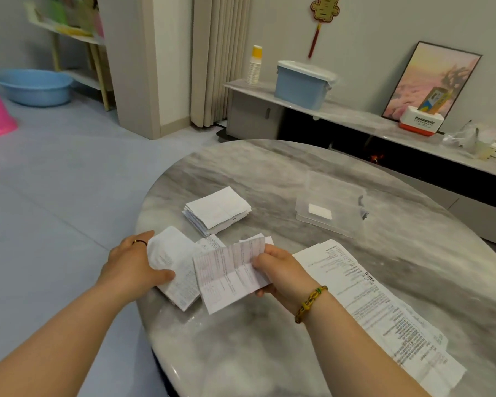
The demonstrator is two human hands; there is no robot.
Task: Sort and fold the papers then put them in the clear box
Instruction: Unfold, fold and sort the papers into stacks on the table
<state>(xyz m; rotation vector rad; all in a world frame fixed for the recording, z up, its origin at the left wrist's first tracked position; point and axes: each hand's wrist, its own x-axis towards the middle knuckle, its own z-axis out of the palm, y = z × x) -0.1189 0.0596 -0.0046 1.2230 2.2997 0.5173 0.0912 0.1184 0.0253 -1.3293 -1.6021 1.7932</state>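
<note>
Paperwork at the table (269,167)
Pinching a creased printed sheet (229,277) in the right hand (281,272), gripping crumpled papers (173,265) with the left hand (133,266) — lower centre; past them, folded stack (216,210) mid-frame, clear box (331,204) right of it.

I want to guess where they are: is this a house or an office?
Probably a home living room: a round marble-look table, a low cabinet along the wall with a framed picture standing on it, and a blue basin on the floor.
</note>
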